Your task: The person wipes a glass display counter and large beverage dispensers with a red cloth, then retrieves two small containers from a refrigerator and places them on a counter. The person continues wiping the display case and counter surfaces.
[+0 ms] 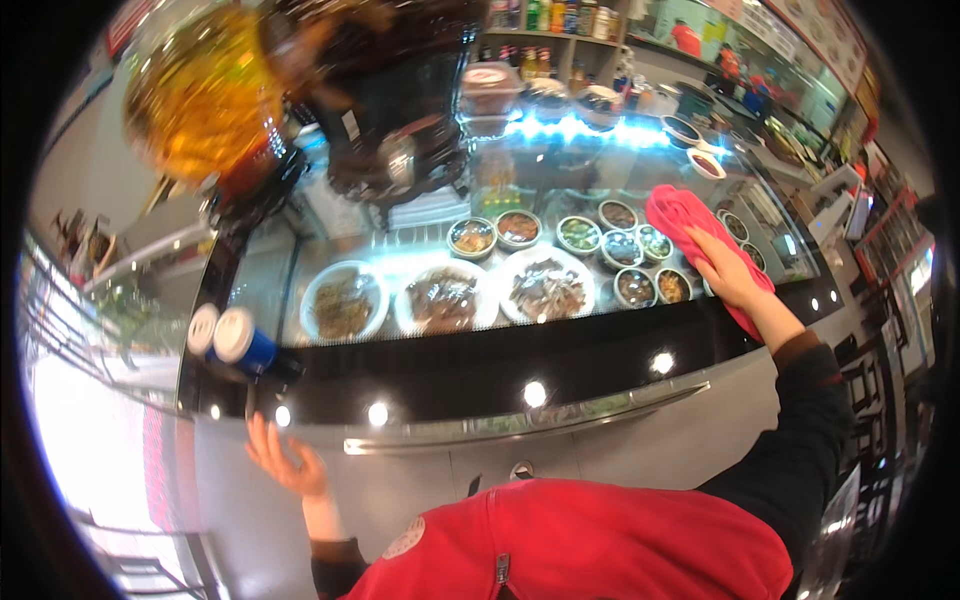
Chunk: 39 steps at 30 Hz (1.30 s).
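Note:
A folded pink cloth (679, 214) lies against the sloping glass of a food display case (517, 176), at its right part. My right hand (727, 270) holds the cloth from above, arm stretched out. Behind the glass are three large white plates of food (545, 285) and several small bowls (579, 235). My left hand (289, 457) hangs in front of the case's black front edge (465, 375), fingers apart and holding nothing. Nearest to it on that ledge stand two lidded containers, one a blue canister with a white lid (244, 341).
Large glass jars, one with amber contents (214, 97) and one dark (390, 112), stand on the case's left top. Lidded tubs (489, 88) and small white bowls (706, 163) line its back. A metal rail (525, 435) runs along the front. People in red (685, 39) appear far behind.

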Each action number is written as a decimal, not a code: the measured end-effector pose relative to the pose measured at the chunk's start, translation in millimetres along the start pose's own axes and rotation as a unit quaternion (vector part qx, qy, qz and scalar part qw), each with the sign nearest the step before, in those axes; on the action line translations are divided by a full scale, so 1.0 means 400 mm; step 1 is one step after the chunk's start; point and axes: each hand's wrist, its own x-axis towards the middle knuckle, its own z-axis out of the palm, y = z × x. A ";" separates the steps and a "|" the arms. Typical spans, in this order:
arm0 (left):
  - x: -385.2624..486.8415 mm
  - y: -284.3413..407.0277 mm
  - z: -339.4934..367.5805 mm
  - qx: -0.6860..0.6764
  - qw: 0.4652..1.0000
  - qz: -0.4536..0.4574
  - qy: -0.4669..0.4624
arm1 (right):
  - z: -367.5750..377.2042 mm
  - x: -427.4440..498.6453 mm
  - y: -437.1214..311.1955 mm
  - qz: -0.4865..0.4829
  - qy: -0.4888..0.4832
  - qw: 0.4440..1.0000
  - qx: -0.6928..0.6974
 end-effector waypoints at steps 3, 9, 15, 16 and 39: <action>0.013 0.008 0.001 -0.038 0.999 0.008 0.008 | 0.005 -0.069 -0.205 -0.033 -0.024 0.999 -0.001; 0.004 0.018 -0.078 -0.136 0.987 -0.052 -0.066 | 0.073 -0.056 -0.625 -0.210 -0.061 0.975 0.034; -0.232 -0.038 -0.236 -0.156 0.971 -0.133 -0.125 | 0.207 0.065 -0.986 -0.434 0.017 0.900 -0.041; -0.291 -0.046 -0.262 -0.146 0.963 -0.162 -0.157 | 0.233 0.085 -1.042 -0.456 0.040 0.886 -0.078; -0.846 -0.030 -0.546 -0.029 0.833 -0.536 -0.130 | 0.327 0.158 -1.295 -0.672 0.062 0.706 -0.215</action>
